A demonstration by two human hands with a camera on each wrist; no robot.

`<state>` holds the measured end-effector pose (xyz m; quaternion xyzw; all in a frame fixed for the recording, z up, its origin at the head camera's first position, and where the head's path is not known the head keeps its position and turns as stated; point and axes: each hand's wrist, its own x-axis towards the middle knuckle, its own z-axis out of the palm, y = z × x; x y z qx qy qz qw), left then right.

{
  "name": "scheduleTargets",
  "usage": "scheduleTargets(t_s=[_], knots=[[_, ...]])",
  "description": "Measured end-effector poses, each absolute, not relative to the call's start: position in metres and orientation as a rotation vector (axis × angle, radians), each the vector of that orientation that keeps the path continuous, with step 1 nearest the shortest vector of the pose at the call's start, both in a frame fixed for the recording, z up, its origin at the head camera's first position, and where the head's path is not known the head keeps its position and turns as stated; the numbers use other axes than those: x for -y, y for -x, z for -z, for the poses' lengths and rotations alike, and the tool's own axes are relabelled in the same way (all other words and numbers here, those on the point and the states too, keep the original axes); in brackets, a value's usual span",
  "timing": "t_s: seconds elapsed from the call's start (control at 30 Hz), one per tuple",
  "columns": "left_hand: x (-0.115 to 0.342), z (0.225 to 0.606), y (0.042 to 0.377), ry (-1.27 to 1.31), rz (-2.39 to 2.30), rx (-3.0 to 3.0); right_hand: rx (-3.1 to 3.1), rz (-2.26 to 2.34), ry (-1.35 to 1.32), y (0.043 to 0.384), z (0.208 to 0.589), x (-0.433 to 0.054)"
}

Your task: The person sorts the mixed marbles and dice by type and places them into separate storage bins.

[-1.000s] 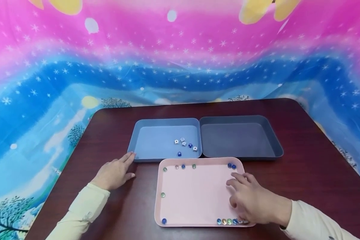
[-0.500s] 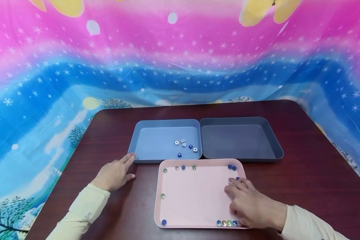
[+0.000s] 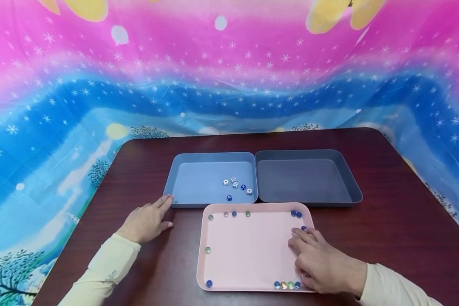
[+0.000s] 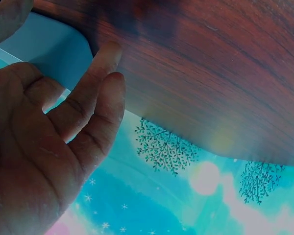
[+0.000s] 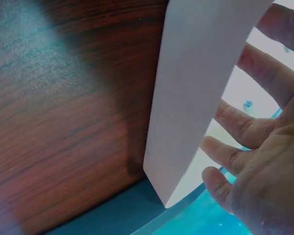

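Touching the blue tray (image 3: 199,180): left hand (image 3: 144,221), fingers extended. Right hand (image 3: 323,264) sits beside marbles (image 3: 290,285) in the pink tray (image 3: 248,250) — whether gripping anything, I cannot tell.

Blue marble (image 3: 303,228) partly behind right fingers (image 3: 305,236)

Pink/blue bkdrp (image 3: 229,68) behind dk brn table (image 3: 398,229)

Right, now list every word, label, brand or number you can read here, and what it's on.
No word, label, brand or number is legible.
Left sleeve: a short dark mark, perhaps lettering, too blurred to read.
Dice in the blue tray: pips rather than written numbers, mostly too small to count.
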<state>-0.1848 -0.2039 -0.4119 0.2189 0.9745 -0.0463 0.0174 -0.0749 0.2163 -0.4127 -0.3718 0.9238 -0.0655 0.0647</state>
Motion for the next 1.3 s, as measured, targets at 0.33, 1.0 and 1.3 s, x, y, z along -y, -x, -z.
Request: scheduleTargets(t_s=[0.33, 1.0, 1.3], knots=[[0.211, 0.410, 0.183, -0.657, 0.132, -3.025, -2.956, 0.036, 1.286, 0.086, 0.408, -0.206], [0.208, 0.415, 0.185, -0.650, 0.120, -3.034, -3.209, -0.209, 1.248, 0.219, 0.354, -0.128], [0.208, 0.411, 0.185, -0.650, 0.139, -3.030, -3.086, -0.118, 0.992, 0.234, 0.356, -0.124]])
